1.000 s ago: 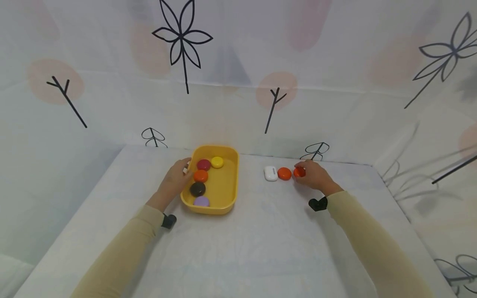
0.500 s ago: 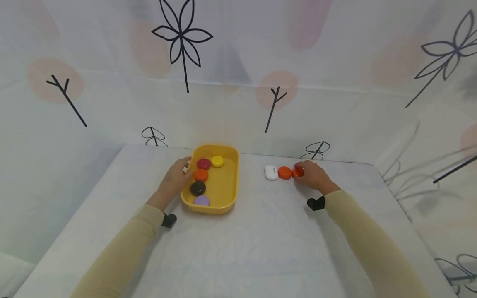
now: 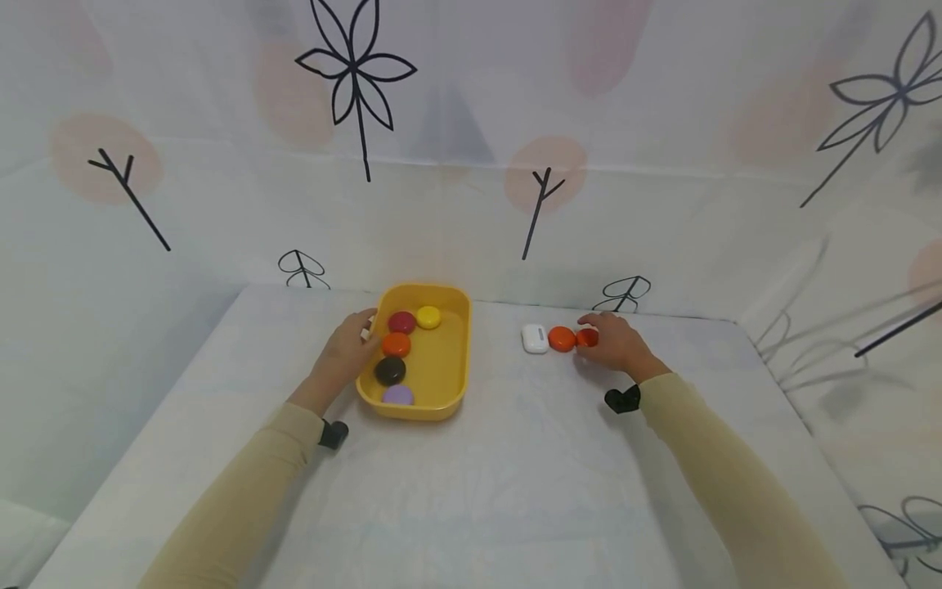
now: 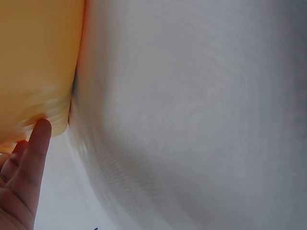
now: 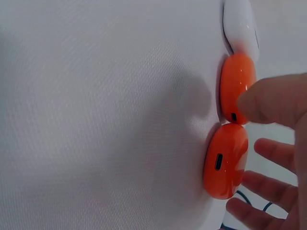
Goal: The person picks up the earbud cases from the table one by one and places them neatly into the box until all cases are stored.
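Three small rounded cases are lying end to end on the white-covered table (image 3: 515,458), on the right side of the scene: the white case (image 3: 535,338) at the left, the middle orange case (image 3: 562,339) next, and the end orange case (image 3: 586,337) at the right, its shell touching its neighbour's in the right wrist view. My right hand (image 3: 618,343) is sitting around that end case, thumb and fingers spreading apart on either side; the fingers are meeting its far side fairly straight, while the thumb is reaching over toward the middle case, so I am not pinching anything that I can make out. My left hand (image 3: 344,356) is resting at the left wall of the yellow tray (image 3: 445,368), its fingers lying along the outside, well apart from my right. Inside, five glossy pieces are sitting toward the left and far end: dark red, yellow, orange, dark and lavender. As I judge it, handling the end case well is calling for a light, level touch, because smooth shells like these are likely to be slipping or rolling under uneven pressure. I should be guiding it from its right end and far side, minding that my thumb is not nudging the middle case out of line, and leaving the left hand calm so the tray is not sliding.
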`<state>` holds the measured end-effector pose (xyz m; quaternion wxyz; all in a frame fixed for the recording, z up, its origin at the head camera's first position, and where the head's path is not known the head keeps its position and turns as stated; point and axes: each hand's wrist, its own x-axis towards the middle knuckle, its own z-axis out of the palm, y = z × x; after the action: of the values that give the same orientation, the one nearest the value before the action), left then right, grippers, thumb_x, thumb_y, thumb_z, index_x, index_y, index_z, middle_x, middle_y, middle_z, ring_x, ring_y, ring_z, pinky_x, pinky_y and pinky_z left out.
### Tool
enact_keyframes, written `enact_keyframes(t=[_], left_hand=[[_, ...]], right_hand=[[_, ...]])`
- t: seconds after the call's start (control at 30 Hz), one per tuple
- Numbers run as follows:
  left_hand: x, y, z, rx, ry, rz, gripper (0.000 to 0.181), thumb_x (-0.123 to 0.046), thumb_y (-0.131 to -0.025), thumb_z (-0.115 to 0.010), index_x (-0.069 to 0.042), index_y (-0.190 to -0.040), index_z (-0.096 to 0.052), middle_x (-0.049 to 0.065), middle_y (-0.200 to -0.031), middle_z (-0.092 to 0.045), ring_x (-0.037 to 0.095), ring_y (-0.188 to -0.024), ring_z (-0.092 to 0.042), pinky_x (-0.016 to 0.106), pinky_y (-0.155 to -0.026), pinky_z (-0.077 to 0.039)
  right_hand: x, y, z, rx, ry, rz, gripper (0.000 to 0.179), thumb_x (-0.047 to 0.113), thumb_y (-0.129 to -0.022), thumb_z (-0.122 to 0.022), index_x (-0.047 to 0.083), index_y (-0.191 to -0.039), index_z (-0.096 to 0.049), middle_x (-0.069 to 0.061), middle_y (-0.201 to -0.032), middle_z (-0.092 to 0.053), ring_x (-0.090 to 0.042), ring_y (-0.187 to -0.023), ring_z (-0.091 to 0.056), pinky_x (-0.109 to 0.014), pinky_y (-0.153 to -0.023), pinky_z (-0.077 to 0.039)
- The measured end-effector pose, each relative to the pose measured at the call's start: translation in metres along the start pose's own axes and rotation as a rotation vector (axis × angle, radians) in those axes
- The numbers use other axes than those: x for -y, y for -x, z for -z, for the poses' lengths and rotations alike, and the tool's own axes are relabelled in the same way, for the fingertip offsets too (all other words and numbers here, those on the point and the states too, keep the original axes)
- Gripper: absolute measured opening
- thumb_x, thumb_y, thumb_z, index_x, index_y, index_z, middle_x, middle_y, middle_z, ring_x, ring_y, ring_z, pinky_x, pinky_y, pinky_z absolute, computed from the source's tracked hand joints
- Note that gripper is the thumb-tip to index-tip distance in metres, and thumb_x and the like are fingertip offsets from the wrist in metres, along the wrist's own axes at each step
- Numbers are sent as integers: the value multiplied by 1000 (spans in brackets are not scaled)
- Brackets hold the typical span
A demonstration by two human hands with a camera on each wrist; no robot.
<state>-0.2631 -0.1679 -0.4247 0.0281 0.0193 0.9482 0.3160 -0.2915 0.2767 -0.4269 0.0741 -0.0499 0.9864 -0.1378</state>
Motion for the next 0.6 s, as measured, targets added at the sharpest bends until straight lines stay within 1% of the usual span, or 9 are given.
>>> enact_keyframes(t=[0.13, 0.27, 0.4, 0.5, 0.6], left_hand=[[-1, 0, 0, 1, -3, 12, 56, -26, -84, -42, -16, -137, -27, 9, -121, -43, 23, -92, -48, 36, -85, -46], [-2, 0, 1, -3, -10, 5, 56, -26, -83, -41, -15, -137, -28, 9, -120, -44, 23, -91, -48, 36, -84, -47], [-1, 1, 1, -4, -8, -2, 56, -25, -83, -41, -15, -137, -28, 10, -120, -44, 23, -91, -48, 36, -84, -46], [-2, 1, 1, -2, -8, 1, 56, -25, -83, -41, -15, -137, -28, 10, -120, -44, 23, -91, -48, 37, -85, -46], [-2, 1, 1, -3, -7, 3, 56, -25, -83, -42, -15, -136, -28, 10, -121, -44, 23, -92, -49, 37, -85, -46]], right_hand=[[0, 1, 0, -17, 16, 17, 57, 40, -73, -60, 16, -122, -46, -16, -127, -40, -35, -106, -39, -55, -81, -43], [-1, 0, -1, -30, 27, 27, 57, 43, -73, -58, 16, -122, -47, -15, -126, -41, -34, -106, -39, -54, -80, -43], [1, 2, -1, -30, 28, 31, 59, 47, -73, -57, 17, -123, -46, -15, -130, -38, -35, -110, -36, -56, -82, -41], [5, 5, 1, -27, 4, 49, 62, 48, -73, -57, 16, -124, -45, -16, -132, -37, -36, -114, -33, -58, -84, -40], [9, 8, 3, -35, -19, 77, 65, 51, -72, -58, 16, -126, -44, -13, -131, -39, -35, -115, -33, -57, -85, -39]])
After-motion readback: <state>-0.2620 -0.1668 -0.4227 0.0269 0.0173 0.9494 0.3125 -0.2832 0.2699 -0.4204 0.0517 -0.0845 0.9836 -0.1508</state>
